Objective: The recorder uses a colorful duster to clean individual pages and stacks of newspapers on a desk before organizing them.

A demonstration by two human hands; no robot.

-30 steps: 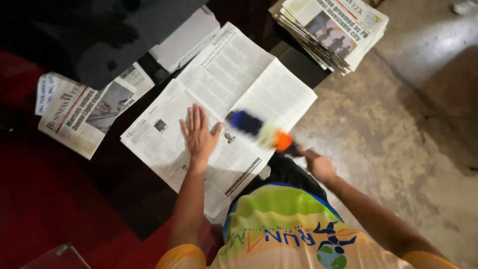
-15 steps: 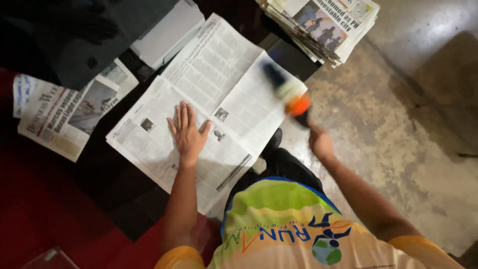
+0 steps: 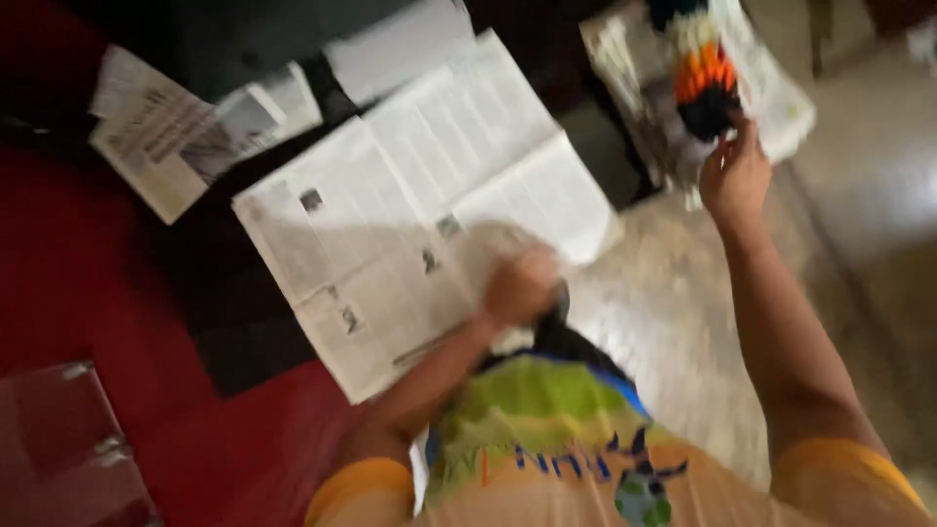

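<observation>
While your left hand (image 3: 522,285) was lying flat with fingers spread on the open newspaper (image 3: 410,215) half a second ago, it is now sitting curled, fingers drawn together, at the near right part of that page, close to your body. Your right hand (image 3: 734,176) is reaching farther up and out than before, over the stack of newspapers (image 3: 781,98) on the far right. Its fingers are closing around the base of the bottle (image 3: 701,68), which is looking blurred, with a black lower part, an orange band and a paler top. The open newspaper is lying unfolded on the dark table (image 3: 244,342), its columns of print facing up. Another folded newspaper (image 3: 171,137) is lying to the far left.
</observation>
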